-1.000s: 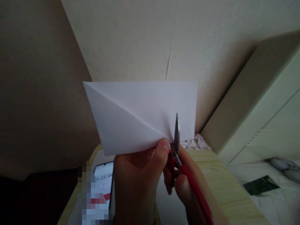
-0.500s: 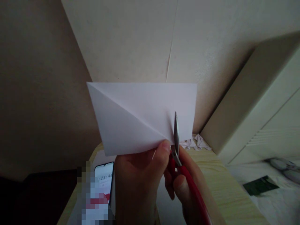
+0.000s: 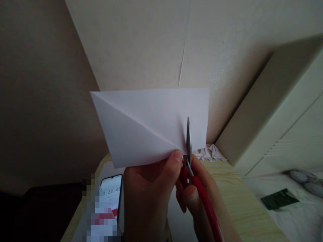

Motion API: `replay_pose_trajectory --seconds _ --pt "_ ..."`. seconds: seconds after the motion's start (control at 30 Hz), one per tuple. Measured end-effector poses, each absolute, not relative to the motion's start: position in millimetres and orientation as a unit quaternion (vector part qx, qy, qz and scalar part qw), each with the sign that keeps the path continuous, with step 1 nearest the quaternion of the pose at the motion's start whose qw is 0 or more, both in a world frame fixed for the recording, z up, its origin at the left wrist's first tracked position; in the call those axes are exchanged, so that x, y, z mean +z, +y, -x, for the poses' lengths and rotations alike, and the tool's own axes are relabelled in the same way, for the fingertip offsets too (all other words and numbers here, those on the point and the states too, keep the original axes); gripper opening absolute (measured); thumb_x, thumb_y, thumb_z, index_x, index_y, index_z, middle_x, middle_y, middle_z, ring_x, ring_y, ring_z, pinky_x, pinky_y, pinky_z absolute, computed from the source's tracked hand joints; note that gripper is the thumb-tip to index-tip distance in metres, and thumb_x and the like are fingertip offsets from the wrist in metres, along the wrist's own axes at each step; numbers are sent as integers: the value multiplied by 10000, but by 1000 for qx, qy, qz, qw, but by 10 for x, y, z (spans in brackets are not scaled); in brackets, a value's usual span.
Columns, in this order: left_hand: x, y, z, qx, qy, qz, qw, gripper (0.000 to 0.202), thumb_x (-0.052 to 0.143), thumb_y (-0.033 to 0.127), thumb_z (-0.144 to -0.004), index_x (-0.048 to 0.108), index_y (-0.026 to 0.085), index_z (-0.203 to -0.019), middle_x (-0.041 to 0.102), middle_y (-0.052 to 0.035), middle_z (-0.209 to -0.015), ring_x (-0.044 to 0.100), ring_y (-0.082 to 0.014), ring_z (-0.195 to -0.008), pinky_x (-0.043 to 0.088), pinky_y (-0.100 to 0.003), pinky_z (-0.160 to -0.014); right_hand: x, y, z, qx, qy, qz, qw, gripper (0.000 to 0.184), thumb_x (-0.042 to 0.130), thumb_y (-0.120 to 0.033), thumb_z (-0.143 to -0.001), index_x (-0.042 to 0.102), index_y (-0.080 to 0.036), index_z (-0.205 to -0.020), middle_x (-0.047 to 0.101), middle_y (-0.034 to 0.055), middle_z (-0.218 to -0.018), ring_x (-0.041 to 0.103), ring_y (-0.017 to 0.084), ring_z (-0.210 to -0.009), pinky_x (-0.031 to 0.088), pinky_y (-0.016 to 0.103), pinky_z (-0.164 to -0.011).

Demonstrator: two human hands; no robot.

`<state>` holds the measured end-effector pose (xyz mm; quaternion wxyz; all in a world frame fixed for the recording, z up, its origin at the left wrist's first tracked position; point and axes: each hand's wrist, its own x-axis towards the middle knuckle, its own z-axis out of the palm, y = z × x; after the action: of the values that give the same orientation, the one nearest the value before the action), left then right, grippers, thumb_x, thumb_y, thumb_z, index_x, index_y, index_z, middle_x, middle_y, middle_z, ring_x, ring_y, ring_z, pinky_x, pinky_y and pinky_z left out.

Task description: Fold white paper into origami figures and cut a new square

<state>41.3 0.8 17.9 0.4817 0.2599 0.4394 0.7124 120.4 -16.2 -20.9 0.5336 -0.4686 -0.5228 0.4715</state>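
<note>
A white sheet of paper [image 3: 146, 117] with a diagonal crease is held up in front of me. My left hand [image 3: 151, 188] pinches its lower edge, thumb on the near face where the crease ends. In my right hand [image 3: 199, 191] is a pair of scissors [image 3: 202, 195] with red handles. The blades stand apart around the sheet's lower edge, just right of my left thumb. One blade shows on the near side, pointing up; the other is hidden behind the paper.
Below is a wooden table [image 3: 234, 198] with a lit phone [image 3: 112, 191] at its left. Several small folded paper pieces [image 3: 209, 153] lie at its back edge, by the wall [image 3: 141, 43]. A pale cabinet [image 3: 285, 111] stands right, and a dark green packet [image 3: 280, 199] lies lower right.
The paper, both hands and the scissors have shifted slightly left, and the sheet has tilted a little. The scissors remain around the lower edge at the same spot.
</note>
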Motion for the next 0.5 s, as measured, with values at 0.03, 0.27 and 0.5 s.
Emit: replay_pose_trajectory --seconds 0.03,0.27,0.5 --pt "183 4 -415 714 437 -255 483 93 754 114 -525 706 193 -536 694 41 -516 616 -85 -415 471 -95 -371 -198 -162 -1206 476 -521 470 530 623 564 -835 -625 525 -231 -770 410 -65 -537 337 81 -465 256 229 -418" --pt "197 12 -426 730 407 -227 501 143 761 61 -510 712 192 -539 701 53 -522 668 -88 -476 496 -69 -424 -205 -151 -1214 439 -535 475 543 563 590 -779 -676 501 -226 -740 461 -55 -573 360 81 -481 302 227 -434" --pt "175 -3 -420 717 404 -246 513 121 739 75 -538 709 191 -520 678 55 -492 609 -63 -415 485 -78 -410 -262 -107 -1181 469 -509 452 563 614 564 -824 -641 543 -222 -757 551 -14 -659 455 105 -551 334 218 -440"
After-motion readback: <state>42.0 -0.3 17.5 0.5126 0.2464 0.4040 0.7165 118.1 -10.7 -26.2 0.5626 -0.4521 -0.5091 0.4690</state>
